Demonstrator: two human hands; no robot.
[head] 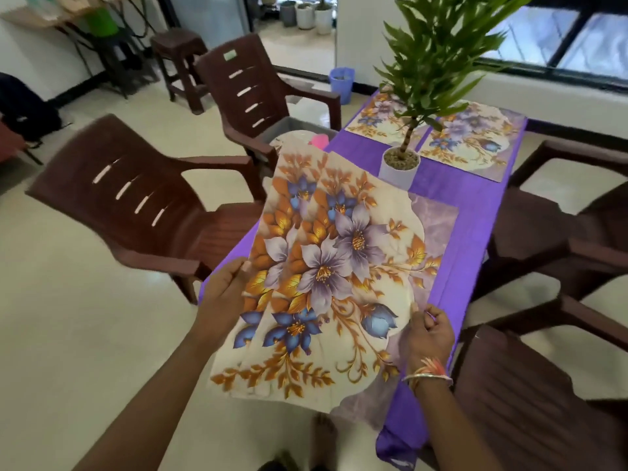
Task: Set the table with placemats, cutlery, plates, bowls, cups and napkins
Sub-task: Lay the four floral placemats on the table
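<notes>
I hold floral placemats (326,266) above the near end of the table, which is covered by a purple cloth (458,212). They look like two overlapping mats, fanned slightly apart. My left hand (226,287) grips their left edge. My right hand (428,331) pinches the right edge near the bottom. Two more floral placemats lie flat at the far end, one on the left (375,119) and one on the right (475,141).
A potted plant (401,164) stands mid-table between the near and far mats. Brown plastic chairs flank the table: two on the left (142,198), (251,96), two on the right (550,232). A grey tub with dishes (299,129) sits on the far left chair.
</notes>
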